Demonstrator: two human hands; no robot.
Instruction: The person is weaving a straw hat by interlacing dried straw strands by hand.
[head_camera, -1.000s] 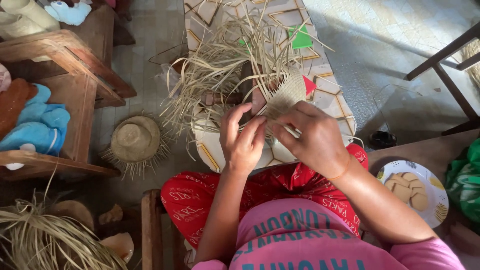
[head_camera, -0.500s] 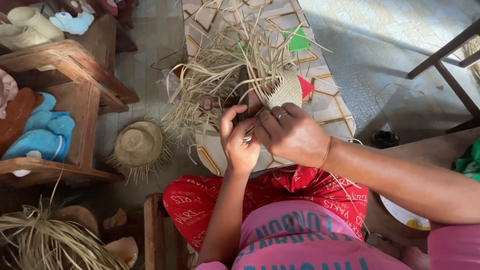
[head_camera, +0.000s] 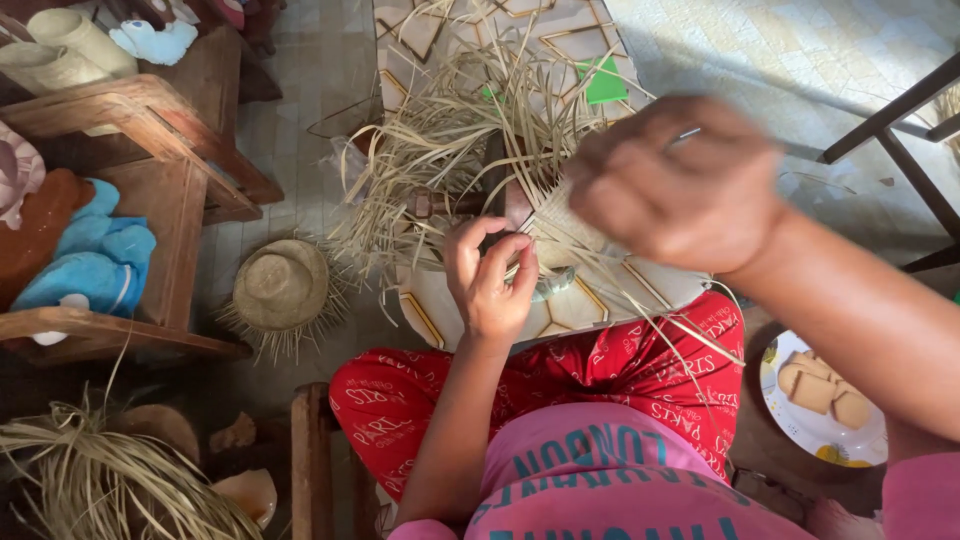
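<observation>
Far left we had a wooden bench (head_camera: 170, 215) with a blue plush toy (head_camera: 85, 255) on it, and a heap of loose dried straw (head_camera: 95, 485) on the floor below. Next over, a half-woven straw hat (head_camera: 283, 290) with a frayed brim lay on the tiled floor, well apart from our hands. Our left hand (head_camera: 488, 285) sat over the lap, fingers curled and pinching the straw strands at the edge of the woven straw piece (head_camera: 560, 235). That piece sat between our two hands, above the red patterned trousers (head_camera: 610, 375) and just in front of the patterned mat (head_camera: 460, 40), with its loose ends fanning up and left into the tangle of dried palm strips (head_camera: 440, 150). A green scrap (head_camera: 605, 80) lay on the mat behind the strips. Our right hand (head_camera: 680, 185) was raised toward the camera and motion-blurred, so we could not tell whether it gripped anything; it looked loosely clenched, with a ring showing on one finger. Far right, a plate of biscuits (head_camera: 820, 395) sat on the floor beside our knee, under the right forearm.
</observation>
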